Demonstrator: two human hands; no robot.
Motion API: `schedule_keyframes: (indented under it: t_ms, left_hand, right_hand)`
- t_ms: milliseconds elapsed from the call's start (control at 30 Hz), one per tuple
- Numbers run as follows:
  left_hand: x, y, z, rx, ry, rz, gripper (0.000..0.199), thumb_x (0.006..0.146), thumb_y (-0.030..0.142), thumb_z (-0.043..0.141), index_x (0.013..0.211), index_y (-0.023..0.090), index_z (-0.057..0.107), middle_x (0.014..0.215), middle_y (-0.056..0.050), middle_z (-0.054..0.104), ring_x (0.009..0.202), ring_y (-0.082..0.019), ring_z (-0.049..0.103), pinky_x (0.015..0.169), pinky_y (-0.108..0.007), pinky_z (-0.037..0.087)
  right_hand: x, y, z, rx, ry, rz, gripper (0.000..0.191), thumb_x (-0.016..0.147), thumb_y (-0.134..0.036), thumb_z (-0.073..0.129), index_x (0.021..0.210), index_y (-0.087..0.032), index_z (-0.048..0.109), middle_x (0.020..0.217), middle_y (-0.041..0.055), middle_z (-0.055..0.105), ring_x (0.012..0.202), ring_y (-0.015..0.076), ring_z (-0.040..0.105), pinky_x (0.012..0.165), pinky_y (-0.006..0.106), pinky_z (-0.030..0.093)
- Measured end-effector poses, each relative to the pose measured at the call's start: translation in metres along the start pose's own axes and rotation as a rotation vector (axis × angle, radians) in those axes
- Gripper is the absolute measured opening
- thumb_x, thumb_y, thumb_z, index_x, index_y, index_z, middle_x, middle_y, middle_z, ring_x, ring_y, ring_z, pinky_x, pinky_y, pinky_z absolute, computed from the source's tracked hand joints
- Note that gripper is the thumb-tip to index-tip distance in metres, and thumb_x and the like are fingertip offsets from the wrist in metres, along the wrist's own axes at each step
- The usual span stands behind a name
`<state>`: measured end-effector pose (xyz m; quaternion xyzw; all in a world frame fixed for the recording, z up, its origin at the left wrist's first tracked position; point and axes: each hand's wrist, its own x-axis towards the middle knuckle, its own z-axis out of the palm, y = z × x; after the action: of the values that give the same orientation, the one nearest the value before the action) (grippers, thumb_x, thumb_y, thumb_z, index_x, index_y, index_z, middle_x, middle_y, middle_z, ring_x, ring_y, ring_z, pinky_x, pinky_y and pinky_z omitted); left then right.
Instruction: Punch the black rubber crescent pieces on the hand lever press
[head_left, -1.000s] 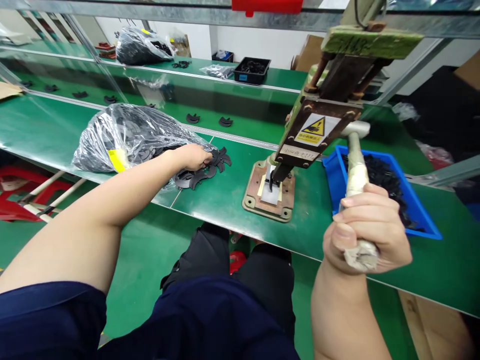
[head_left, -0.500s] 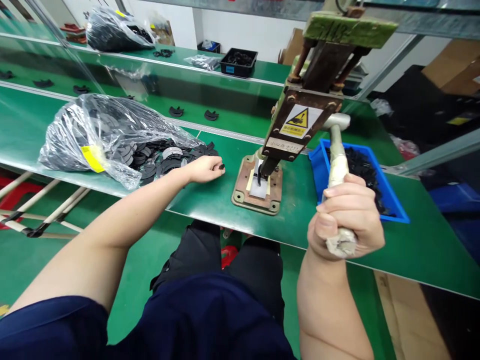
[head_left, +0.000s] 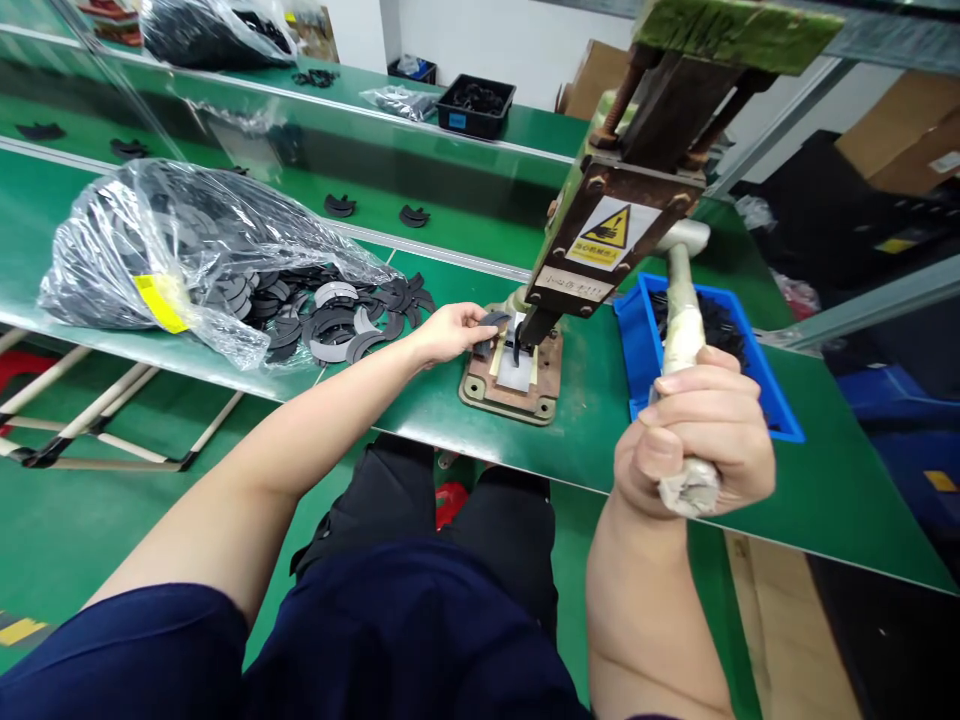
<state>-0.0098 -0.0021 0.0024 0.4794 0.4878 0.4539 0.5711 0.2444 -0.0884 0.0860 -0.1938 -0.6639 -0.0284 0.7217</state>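
Note:
My left hand (head_left: 450, 333) pinches a dark curved piece (head_left: 493, 320) over the left side of the press base (head_left: 546, 385). Right beside that piece is the lower end of the press ram, above a light metal plate (head_left: 516, 372). My right hand (head_left: 701, 435) is wrapped round the taped press lever (head_left: 683, 310). The green and brown hand press (head_left: 607, 220) bears a yellow warning label. To the left, loose dark curved pieces (head_left: 330, 318) spill from a clear plastic bag (head_left: 172, 240).
A blue bin (head_left: 784, 400) of black parts stands right of the press. Behind the green table (head_left: 420, 400) runs a strip with spaced dark pieces (head_left: 414, 216). Farther back are a black tray (head_left: 469, 122) and another filled bag (head_left: 206, 40).
My left hand has moved right, from beside the loose pieces to the press base, with the dark piece now more visible. My right hand stays on the lever. The view has shifted slightly.

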Motion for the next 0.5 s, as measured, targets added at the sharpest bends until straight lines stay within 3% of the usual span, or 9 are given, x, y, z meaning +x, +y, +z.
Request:
schedule_keyframes:
  t_ms: [200,500]
  left_hand:
    - [0.007,0.004,0.004,0.124,-0.037,-0.073,0.034,0.087,0.034,0.088,0.076,0.015,0.062,0.063,-0.002,0.068,0.052,-0.011,0.064,0.049,-0.020,0.049]
    - [0.020,0.004,0.006,0.197,-0.111,-0.047,0.031,0.088,0.027,0.087,0.077,0.015,0.061,0.063,0.000,0.067,0.048,-0.010,0.061,0.046,-0.020,0.049]
  right_hand:
    - [0.000,0.000,0.000,0.006,0.018,0.008,0.034,0.091,-0.037,0.072,0.066,-0.025,0.053,0.061,-0.0037,0.055,0.076,0.0175,0.068,0.100,0.054,0.056]
    - [0.000,0.003,0.003,0.019,0.046,-0.019,0.034,0.091,-0.038,0.072,0.066,-0.024,0.053,0.059,-0.0039,0.054,0.072,0.0167,0.066,0.097,0.053,0.056]
